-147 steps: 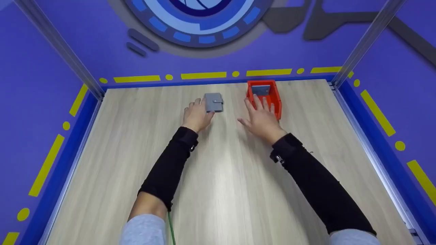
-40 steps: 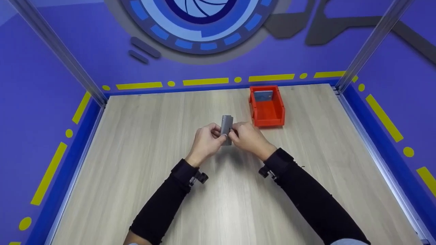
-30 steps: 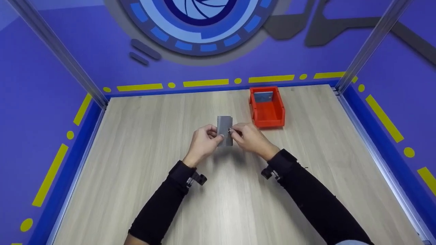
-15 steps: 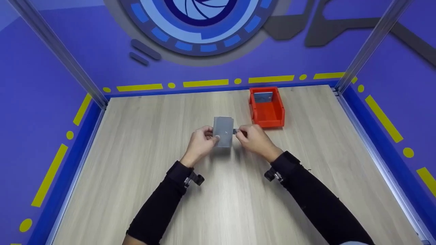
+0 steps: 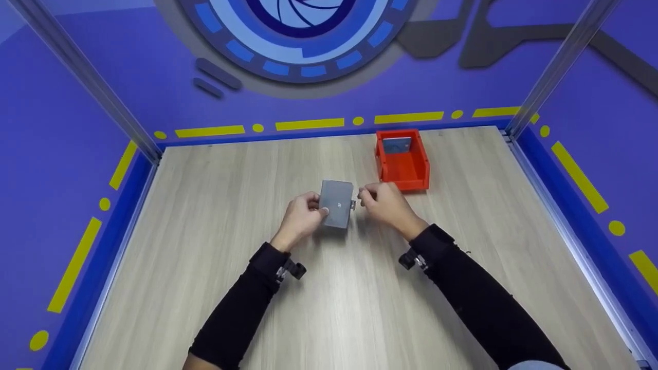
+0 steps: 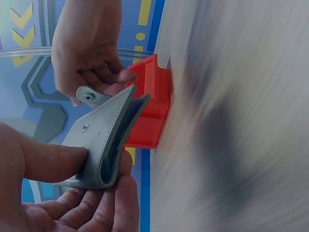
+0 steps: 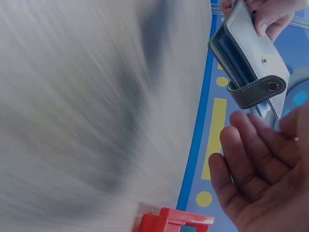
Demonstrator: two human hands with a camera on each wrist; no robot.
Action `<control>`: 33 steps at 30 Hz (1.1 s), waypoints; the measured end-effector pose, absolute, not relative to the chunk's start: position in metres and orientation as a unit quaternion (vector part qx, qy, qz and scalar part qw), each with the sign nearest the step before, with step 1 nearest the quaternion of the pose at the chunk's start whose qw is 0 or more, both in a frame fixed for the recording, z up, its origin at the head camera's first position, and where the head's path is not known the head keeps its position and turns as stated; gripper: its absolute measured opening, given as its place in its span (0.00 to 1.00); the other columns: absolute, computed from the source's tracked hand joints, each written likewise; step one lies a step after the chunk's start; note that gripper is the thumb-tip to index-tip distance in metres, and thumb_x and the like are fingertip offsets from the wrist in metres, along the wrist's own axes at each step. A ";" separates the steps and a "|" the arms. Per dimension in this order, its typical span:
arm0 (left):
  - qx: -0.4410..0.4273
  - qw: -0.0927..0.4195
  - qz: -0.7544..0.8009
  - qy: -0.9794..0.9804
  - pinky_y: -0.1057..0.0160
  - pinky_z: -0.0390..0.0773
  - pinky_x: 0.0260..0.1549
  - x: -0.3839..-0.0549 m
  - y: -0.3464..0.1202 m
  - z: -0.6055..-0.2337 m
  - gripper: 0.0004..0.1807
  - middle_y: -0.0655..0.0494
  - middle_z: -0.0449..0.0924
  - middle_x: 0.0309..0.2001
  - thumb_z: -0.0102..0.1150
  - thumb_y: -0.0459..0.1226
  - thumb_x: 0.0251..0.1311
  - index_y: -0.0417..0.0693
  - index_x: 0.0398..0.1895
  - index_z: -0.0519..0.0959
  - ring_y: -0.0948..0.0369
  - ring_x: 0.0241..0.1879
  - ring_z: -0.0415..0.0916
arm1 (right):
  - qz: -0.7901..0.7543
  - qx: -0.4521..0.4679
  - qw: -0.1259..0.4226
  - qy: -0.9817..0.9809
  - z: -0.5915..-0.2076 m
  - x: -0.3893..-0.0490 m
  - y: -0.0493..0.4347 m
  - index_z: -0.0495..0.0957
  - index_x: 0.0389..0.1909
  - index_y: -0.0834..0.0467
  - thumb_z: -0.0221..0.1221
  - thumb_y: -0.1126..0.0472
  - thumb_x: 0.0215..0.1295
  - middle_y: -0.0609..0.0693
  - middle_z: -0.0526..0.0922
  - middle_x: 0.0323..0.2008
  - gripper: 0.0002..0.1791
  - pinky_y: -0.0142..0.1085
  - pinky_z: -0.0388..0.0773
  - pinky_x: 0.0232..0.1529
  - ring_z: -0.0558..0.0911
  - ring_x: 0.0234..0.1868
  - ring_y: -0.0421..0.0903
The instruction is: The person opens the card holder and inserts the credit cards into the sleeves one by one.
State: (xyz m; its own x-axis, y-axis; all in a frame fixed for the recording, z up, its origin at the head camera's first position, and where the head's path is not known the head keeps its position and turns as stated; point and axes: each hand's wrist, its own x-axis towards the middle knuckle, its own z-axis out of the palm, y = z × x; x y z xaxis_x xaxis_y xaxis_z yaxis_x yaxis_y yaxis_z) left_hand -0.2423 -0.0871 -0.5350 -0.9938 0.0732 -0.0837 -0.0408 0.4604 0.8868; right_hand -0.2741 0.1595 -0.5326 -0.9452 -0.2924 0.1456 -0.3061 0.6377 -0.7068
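A grey card wallet is held above the table, pinched by my left hand with the thumb on its front and the fingers behind. Its snap strap is unfastened and sticks out from the side facing my right hand, the round metal snap showing. The small snap stud is visible on the wallet's front. My right hand is just right of the strap, apart from it, with fingers loosely bent and nothing between them. The wallet's layered edges stand slightly apart in both wrist views.
Behind my right hand stands a red plastic bin with a bluish-grey card leaning at its back wall. A wood-grain table lies below, enclosed by blue printed panels and metal posts.
Earlier the wallet lay on the table; it was lifted and turned face-on. My right hand pulled the strap loose from the snap, then let go of it and moved slightly away.
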 end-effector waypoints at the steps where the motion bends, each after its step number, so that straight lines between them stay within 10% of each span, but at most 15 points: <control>1: 0.010 0.059 0.519 0.853 0.60 0.79 0.45 -0.242 -0.087 -0.535 0.07 0.48 0.90 0.44 0.67 0.32 0.65 0.44 0.45 0.85 0.56 0.43 0.83 | 0.391 0.166 0.007 -0.905 -0.532 -0.275 0.159 0.90 0.38 0.62 0.56 0.58 0.82 0.50 0.88 0.29 0.17 0.35 0.75 0.34 0.80 0.30 0.44; 18: 0.004 0.102 0.563 0.820 0.63 0.83 0.42 -0.241 -0.087 -0.529 0.12 0.43 0.91 0.49 0.62 0.32 0.68 0.40 0.52 0.83 0.55 0.45 0.86 | 0.491 0.162 -0.130 -0.846 -0.528 -0.281 0.166 0.89 0.55 0.57 0.56 0.54 0.87 0.54 0.92 0.46 0.16 0.46 0.86 0.57 0.89 0.49 0.56; 33: 0.020 0.122 0.573 0.810 0.54 0.86 0.46 -0.241 -0.086 -0.531 0.12 0.44 0.90 0.48 0.59 0.32 0.71 0.40 0.55 0.82 0.56 0.44 0.85 | 0.501 0.168 -0.134 -0.838 -0.523 -0.278 0.167 0.88 0.48 0.58 0.59 0.57 0.84 0.51 0.88 0.41 0.12 0.43 0.86 0.53 0.85 0.43 0.47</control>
State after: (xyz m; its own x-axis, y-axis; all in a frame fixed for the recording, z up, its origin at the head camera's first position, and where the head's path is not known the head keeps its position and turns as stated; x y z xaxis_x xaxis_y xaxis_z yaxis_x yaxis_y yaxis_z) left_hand -0.2413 -0.0864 -0.5311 -0.9694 0.1718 -0.1754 -0.1079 0.3434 0.9330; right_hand -0.2784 0.1670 -0.5231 -0.9080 -0.4152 -0.0558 -0.1476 0.4416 -0.8850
